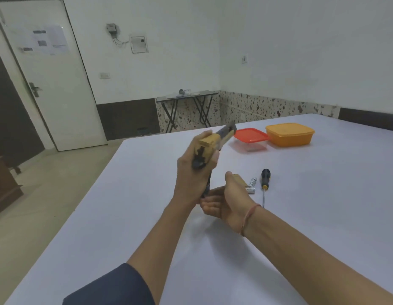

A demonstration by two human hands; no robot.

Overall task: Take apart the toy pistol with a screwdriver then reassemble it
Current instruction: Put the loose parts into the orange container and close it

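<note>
toy pistol [207,142] gripped in l hand [191,175], off table [323,216]. r hand [228,201] curled just below, can't tell if holding anything. screwdriver [265,179] near.

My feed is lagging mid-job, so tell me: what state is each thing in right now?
Tan and black plastic toy pistol: held up over the white table by the left hand.
Right hand: at the pistol's lower end, grip unclear.
Black-handled screwdriver: lying on the table, untouched.
Two silver batteries: out, lying beside the screwdriver.
Red-lidded clear box: closed.
Orange plastic box: closed.
White door: shut.
</note>
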